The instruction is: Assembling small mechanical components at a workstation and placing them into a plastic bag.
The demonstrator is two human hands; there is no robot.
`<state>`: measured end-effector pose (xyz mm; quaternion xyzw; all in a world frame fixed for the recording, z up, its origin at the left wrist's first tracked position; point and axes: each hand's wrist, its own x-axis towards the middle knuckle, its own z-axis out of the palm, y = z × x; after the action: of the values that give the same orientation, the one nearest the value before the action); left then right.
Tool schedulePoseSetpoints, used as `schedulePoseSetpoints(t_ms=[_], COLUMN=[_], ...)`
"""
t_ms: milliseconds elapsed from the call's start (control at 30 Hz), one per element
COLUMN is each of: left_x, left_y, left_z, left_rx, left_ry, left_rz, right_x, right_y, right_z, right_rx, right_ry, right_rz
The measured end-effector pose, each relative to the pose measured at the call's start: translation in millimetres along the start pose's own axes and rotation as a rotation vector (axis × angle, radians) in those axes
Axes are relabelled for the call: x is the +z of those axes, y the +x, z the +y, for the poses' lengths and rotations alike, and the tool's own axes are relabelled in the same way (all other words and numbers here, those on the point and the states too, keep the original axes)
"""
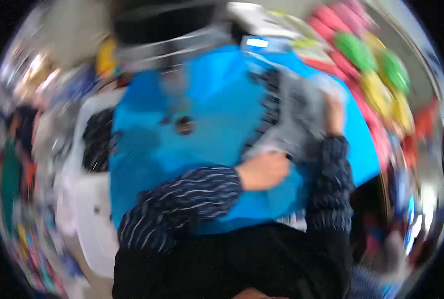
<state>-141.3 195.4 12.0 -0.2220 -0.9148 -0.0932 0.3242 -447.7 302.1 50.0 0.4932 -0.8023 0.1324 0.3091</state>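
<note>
On the blue tabletop (212, 144) lies a soft grey piece, cloth or thin bag (301, 107), with a row of black marks or pieces along its left side. Motion blur hides its exact kind. My left hand (264, 172) is closed at its near left corner, the fingers curled against it. Along the right edge of the grey piece rests my right hand (334, 113), its fingers smeared by the blur. Both forearms wear dark sleeves with pale wavy stripes.
A machine (174, 45) with a black top stands at the far left of the table. Beside the table is a white bin (90, 107) of black items. A small device with a lit screen (257, 43) sits at the back. Pink, green and yellow bundles (376, 74) line the right.
</note>
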Motion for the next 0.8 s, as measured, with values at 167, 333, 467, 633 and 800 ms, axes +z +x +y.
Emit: schedulePoseSetpoints(t_ms=[167,333,467,633,800], left_x=[-4.8,-14.2,-32.1,-52.8,-64.1], left_y=[5.2,12.2,0.6,-16.2,-18.4], left_z=[-24.5,-43.8,-61.0,-72.9,-80.6], left_rx=[-0.014,-0.046,-0.03,-0.038,-0.117], left_ry=[0.039,-0.011,-0.082,-0.148,-0.232], left_rz=[-0.146,-0.219,-0.291,-0.319,-0.33], right_x=[-55.4,-51.9,-24.2,-8.8,-11.7], right_y=[-15.8,-11.7,-4.3,9.2,-3.8], right_z=[-80.9,-104.7,-108.7,-122.0,-142.3], right_rx=[0.718,0.718,0.533,0.552,0.501], right_ry=[1.397,1.108,1.088,1.175,1.231], right_rz=[0.281,0.289,0.507,0.606,0.49])
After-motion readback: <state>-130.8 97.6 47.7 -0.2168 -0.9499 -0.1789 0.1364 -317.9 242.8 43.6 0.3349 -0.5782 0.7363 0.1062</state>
